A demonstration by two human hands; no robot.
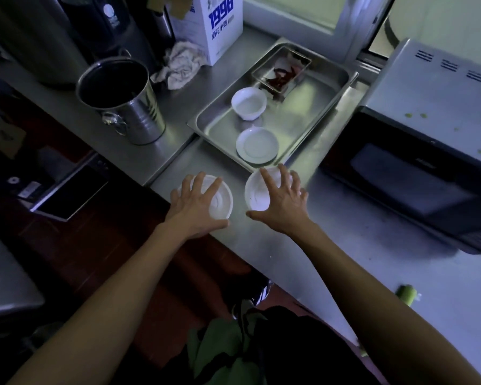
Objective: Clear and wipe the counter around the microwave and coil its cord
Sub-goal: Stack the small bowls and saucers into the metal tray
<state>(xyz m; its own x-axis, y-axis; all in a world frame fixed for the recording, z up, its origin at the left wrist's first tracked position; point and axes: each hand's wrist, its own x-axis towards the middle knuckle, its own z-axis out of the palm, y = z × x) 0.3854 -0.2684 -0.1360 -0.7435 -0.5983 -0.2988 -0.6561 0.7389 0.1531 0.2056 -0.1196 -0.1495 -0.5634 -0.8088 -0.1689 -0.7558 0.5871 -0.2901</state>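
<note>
I've got my left hand (196, 202) and right hand (279, 202) spread fingers-down over two white dishes (220, 202) on the table (331, 245) beside the microwave (417, 179), so grip both rims evenly, lift level into the tray (303, 126).

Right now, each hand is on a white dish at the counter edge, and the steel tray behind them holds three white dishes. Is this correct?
Not quite. The head view shows two white dishes in the rectangular steel tray: a small white bowl and a flat white saucer. The rest stands.
</note>
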